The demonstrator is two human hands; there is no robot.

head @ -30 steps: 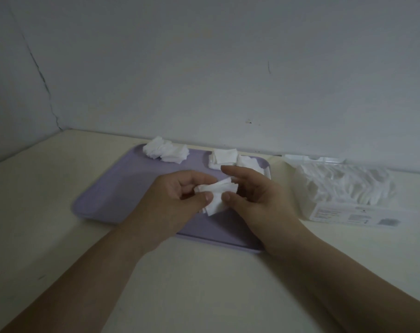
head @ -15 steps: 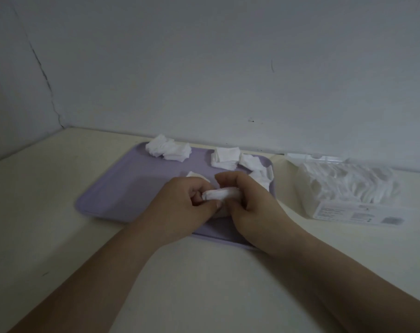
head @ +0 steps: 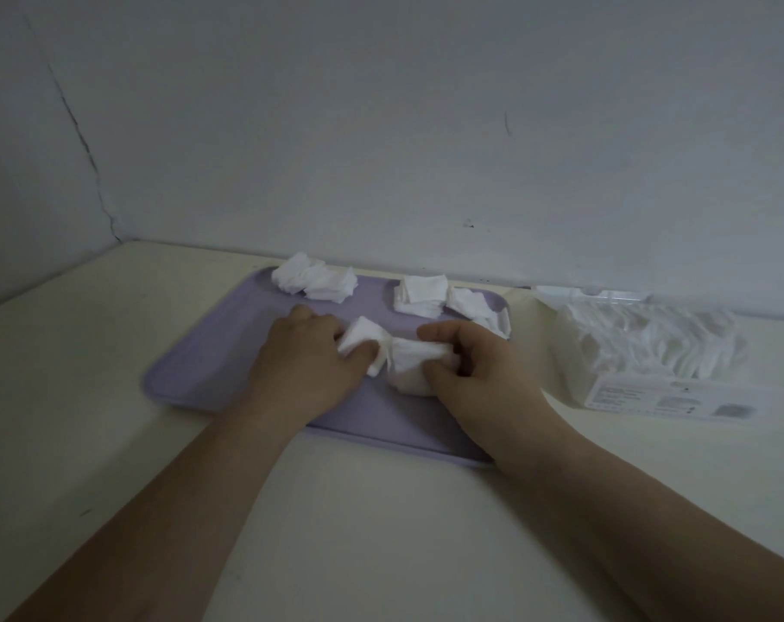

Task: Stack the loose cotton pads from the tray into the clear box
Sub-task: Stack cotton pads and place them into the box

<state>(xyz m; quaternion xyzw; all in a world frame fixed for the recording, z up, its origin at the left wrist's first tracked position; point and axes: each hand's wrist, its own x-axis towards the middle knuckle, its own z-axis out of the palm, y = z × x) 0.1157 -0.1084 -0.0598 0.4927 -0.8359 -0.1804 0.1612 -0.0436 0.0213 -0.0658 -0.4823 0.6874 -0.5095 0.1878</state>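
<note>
Cream table (head: 112, 397), lilac tray (head: 211, 352); left hand (head: 309, 365), right hand (head: 480, 374) each pinch soft white pads (head: 415, 356)

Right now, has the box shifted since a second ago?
No. The box sits at the same small gap from the right edge of the tray as before, with no shift toward or away from it.
</note>
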